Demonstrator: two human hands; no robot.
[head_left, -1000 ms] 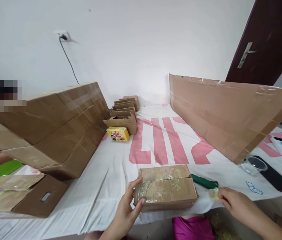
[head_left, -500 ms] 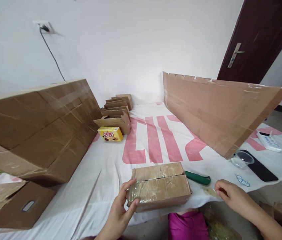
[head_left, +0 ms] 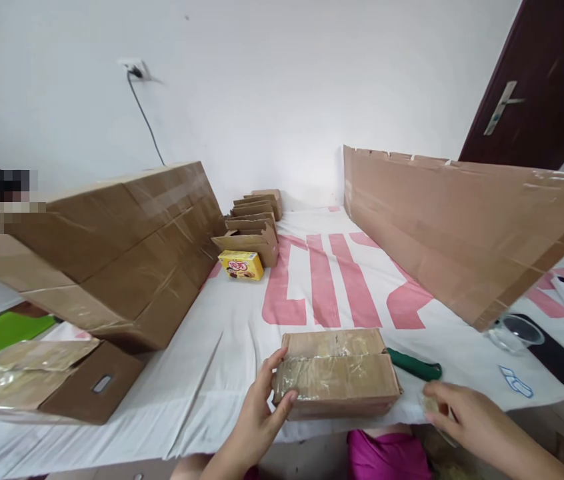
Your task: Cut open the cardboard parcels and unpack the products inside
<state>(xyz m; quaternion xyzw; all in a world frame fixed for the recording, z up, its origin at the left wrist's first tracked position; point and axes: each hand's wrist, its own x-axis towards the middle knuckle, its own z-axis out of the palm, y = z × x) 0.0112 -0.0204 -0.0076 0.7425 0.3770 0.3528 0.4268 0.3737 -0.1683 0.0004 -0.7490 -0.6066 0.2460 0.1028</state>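
A small cardboard box [head_left: 339,377], with shiny clear tape over its top, lies at the front of the cloth-covered table. My left hand [head_left: 265,407] grips its left end, fingers on top and thumb on the near side. To the right of the box, at the table's edge, my right hand [head_left: 455,410] is closed on a crumpled strip of clear tape [head_left: 430,404]. A tool's green handle [head_left: 416,365] sticks out from behind the box's right end, close to my right fingertips; the rest of the tool is hidden.
A large cardboard box [head_left: 127,260] and a smaller carton [head_left: 95,383] stand at left. Behind are a yellow packet [head_left: 241,265] and several folded cartons [head_left: 257,223]. At right are a cardboard panel [head_left: 462,227], clear cup [head_left: 517,332] and phone [head_left: 562,360]. Someone's head shows far left.
The view has swung left, shifting everything rightward in the picture. My right hand has come closer to the green handle and gathered up the tape strip. My left hand keeps its grip on the box.
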